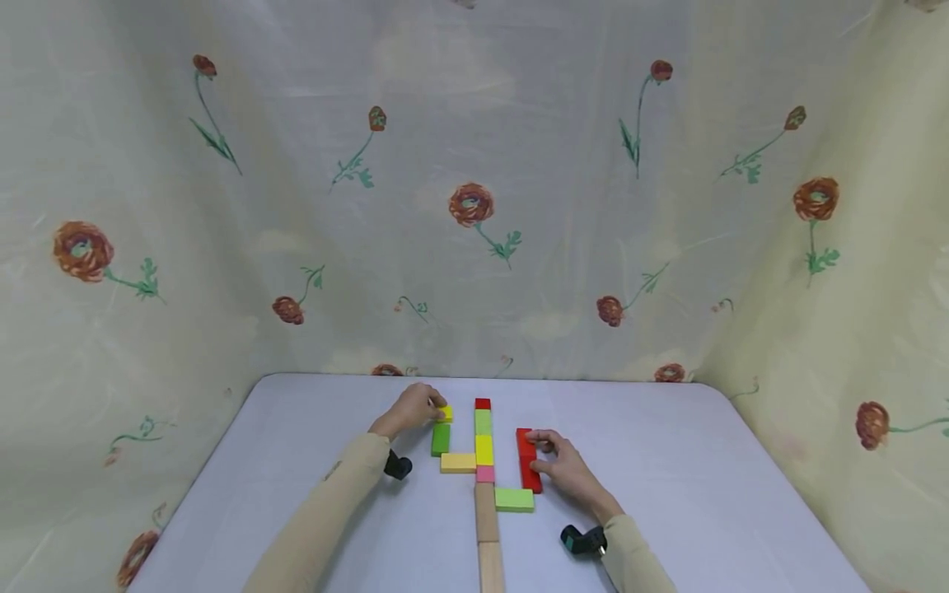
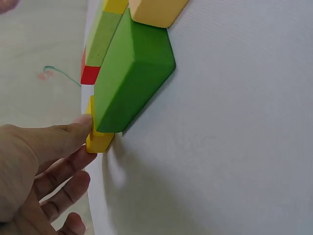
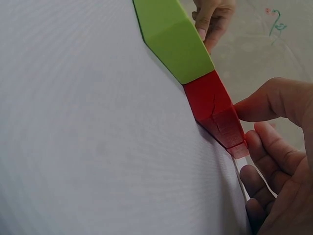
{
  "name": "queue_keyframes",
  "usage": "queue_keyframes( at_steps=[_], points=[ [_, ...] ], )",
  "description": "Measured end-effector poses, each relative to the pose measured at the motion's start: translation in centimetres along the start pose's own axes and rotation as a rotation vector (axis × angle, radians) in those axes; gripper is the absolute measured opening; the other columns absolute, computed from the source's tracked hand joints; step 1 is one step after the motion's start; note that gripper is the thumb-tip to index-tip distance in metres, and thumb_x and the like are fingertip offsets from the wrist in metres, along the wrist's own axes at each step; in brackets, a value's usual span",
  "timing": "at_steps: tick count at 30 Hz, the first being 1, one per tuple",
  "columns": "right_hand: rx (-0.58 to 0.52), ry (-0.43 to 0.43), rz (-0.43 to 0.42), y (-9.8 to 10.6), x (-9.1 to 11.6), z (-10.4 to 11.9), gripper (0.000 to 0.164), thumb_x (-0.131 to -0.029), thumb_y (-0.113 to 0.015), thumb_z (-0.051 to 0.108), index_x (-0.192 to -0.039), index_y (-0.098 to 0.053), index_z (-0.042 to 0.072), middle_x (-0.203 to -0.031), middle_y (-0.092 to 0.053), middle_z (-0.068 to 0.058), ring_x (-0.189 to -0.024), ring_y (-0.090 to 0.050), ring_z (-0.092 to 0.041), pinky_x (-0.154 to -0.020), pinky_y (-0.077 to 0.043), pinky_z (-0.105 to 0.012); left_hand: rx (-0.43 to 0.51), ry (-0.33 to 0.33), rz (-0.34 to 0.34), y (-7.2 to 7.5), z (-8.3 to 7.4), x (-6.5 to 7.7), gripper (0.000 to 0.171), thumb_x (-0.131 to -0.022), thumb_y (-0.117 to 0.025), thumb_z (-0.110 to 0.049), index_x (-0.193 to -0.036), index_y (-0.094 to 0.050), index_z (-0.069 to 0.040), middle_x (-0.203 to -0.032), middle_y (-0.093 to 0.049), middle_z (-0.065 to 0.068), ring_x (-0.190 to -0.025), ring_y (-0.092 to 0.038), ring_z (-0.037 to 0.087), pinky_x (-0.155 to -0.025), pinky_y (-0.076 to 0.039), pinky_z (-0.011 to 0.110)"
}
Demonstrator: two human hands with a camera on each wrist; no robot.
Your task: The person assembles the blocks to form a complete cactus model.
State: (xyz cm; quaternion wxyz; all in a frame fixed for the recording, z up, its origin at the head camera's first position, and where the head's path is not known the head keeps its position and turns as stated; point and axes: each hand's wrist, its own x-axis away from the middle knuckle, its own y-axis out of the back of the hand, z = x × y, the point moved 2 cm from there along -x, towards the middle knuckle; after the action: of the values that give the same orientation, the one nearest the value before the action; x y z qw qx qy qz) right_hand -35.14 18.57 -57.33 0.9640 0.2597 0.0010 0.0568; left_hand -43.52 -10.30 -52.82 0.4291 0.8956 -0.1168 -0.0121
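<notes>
Between thumb and index finger, my left hand (image 1: 413, 408) pinches a yellow block (image 2: 100, 143) at the far end of a dark green block (image 1: 441, 440). A tan-yellow block (image 1: 458, 463) lies crosswise just nearer. On the other side, my right hand (image 1: 572, 471) has its thumb and index finger on two red blocks (image 1: 530, 478) that lie end to end; it pinches at the farther one (image 3: 239, 150). The near red block meets a light green crosswise block (image 3: 181, 49). In both wrist views the remaining fingers hang loosely curled.
A straight middle row runs away from me: wooden blocks (image 1: 486, 511), then a pink block (image 1: 485, 474), a yellow one (image 1: 484, 450), a light green one (image 1: 483, 422) and a red one (image 1: 483, 403). White tabletop (image 1: 311, 428) surrounds it, with a flowered curtain (image 1: 549, 272) behind.
</notes>
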Motion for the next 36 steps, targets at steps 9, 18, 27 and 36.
queue_keyframes(
  at_steps=[9, 18, 27, 36],
  points=[
    [-0.009, -0.002, 0.015, 0.0, -0.1, 0.0, 0.042, -0.086, -0.065, 0.004, -0.124, -0.056, 0.018, -0.126, -0.057, -0.002, -0.119, -0.045, -0.024, -0.102, -0.042, -0.049, 0.062, 0.009, -0.013, 0.2, 0.3, 0.4, 0.017, -0.087, -0.070, -0.008, -0.103, -0.075, -0.009, -0.097, -0.069, 0.002, -0.087, -0.059, 0.015, -0.083, -0.053, 0.033],
    [-0.014, 0.004, 0.012, 0.1, -0.1, 0.2, 0.042, -0.085, -0.065, 0.004, -0.124, -0.057, 0.017, -0.126, -0.057, -0.002, -0.118, -0.046, -0.025, -0.102, -0.042, -0.050, 0.065, 0.017, -0.018, 0.2, 0.4, 0.7, 0.016, -0.086, -0.070, -0.007, -0.102, -0.075, -0.008, -0.098, -0.070, 0.003, -0.089, -0.059, 0.016, -0.085, -0.053, 0.034],
    [-0.011, 0.036, 0.019, 0.1, -0.2, -0.1, 0.042, -0.084, -0.065, 0.003, -0.123, -0.057, 0.015, -0.124, -0.059, -0.003, -0.116, -0.048, -0.024, -0.100, -0.041, -0.046, 0.085, -0.011, -0.004, 0.4, 0.4, 1.1, 0.016, -0.085, -0.071, -0.006, -0.100, -0.075, -0.007, -0.099, -0.071, 0.004, -0.090, -0.062, 0.016, -0.081, -0.054, 0.033],
    [-0.007, 0.033, 0.020, 0.0, -0.1, -0.2, 0.042, -0.084, -0.065, 0.003, -0.123, -0.057, 0.015, -0.125, -0.059, -0.004, -0.116, -0.047, -0.025, -0.100, -0.042, -0.046, 0.091, -0.002, 0.009, 0.4, 0.6, 1.1, 0.015, -0.085, -0.071, -0.007, -0.100, -0.075, -0.008, -0.099, -0.071, 0.004, -0.088, -0.061, 0.016, -0.081, -0.054, 0.032]
  ],
)
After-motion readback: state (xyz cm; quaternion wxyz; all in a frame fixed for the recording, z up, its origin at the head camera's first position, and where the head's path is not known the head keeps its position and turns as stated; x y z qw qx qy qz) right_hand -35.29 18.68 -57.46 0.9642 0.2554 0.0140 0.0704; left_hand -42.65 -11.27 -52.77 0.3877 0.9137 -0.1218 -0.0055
